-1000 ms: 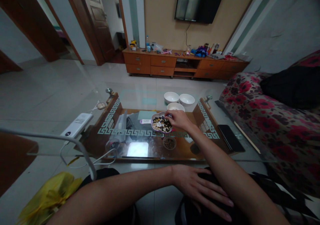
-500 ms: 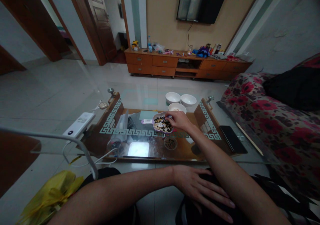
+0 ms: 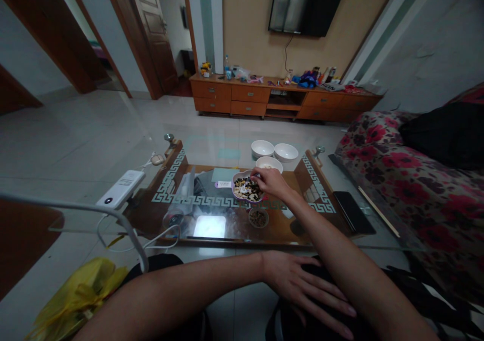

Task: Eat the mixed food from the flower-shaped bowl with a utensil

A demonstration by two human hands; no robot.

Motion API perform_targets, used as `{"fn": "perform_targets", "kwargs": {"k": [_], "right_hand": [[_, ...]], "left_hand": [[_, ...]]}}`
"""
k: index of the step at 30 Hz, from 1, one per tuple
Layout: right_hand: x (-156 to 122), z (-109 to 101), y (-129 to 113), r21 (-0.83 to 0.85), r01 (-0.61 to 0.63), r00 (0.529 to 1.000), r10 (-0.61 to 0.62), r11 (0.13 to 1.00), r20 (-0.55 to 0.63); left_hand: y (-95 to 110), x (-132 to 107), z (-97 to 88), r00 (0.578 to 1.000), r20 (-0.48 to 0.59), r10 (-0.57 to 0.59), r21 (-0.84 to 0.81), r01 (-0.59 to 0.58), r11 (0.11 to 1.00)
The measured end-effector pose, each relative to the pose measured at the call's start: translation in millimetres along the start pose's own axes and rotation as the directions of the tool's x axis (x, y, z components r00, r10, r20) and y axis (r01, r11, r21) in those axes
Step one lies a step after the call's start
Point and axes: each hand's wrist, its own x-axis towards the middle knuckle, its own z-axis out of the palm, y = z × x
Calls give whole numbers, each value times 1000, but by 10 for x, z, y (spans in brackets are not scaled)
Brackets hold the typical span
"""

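A purple-rimmed tray (image 3: 233, 191) with a labelled handle stands on the glass table, filled with black, yellow and pale bits that look like mixed beans. Over its right side is my right hand (image 3: 270, 181), fingers pinched down at the contents; whatever lies between the fingertips is too small to make out. Just behind that hand sits a white bowl (image 3: 269, 164) with a few pale bits in it. Two more white bowls, a left one (image 3: 262, 149) and a right one (image 3: 286, 152), stand farther back. My left hand (image 3: 302, 285) rests flat on my dark-clothed leg, fingers spread, holding nothing.
On the glass table (image 3: 212, 149) a white power strip (image 3: 121, 188) lies left, and a black phone-like slab (image 3: 351, 212) and a thin stick (image 3: 378, 211) lie right. A grey cable (image 3: 75, 204) crosses at left, above a yellow bag (image 3: 77, 295). A small round dish (image 3: 258, 218) shows near me.
My right hand stays pinched over the tray, its fingers shifted only slightly. The whole view has moved a little; my left hand keeps its place on the leg.
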Motion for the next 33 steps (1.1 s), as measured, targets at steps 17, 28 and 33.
{"fn": "perform_targets", "kwargs": {"k": [17,28,33], "right_hand": [[88,104,-17,151,-446,875,465,882,-136],[96,112,-135,-1,-479,876,478,878,-69],[99,68,-186,-55,-425,903,419,904,-98]], "left_hand": [[-2,8,11,1000,13,13,-54,-12,998],[3,-25,7,1000,-27,-5,-72,3,997],[-16,-24,-16,1000,-23,-4,-65,2,998]]}}
